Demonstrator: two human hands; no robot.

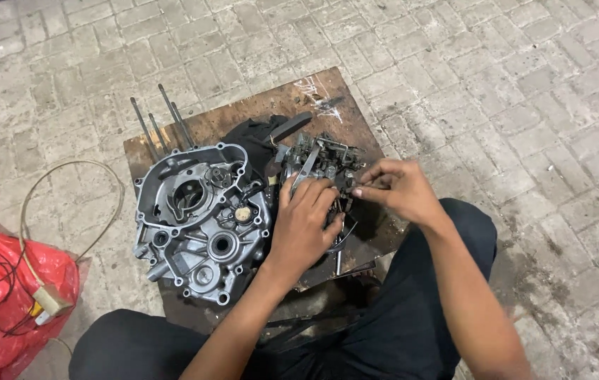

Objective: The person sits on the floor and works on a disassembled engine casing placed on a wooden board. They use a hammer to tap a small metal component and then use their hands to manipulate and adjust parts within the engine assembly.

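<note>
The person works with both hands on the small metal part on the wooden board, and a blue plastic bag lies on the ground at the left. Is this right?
Not quite: the head view shows the plastic bag is red, not blue. Both the left hand and the right hand are on the small metal part on the wooden board.

The left hand (304,224) covers the lower part of the small grey metal gear assembly (320,165), so its base on the worn brown wooden table (313,95) is hidden. What the right hand (398,190) pinches is too small to tell. The crumpled red plastic bag (10,309) is cut off at the left edge.
</note>
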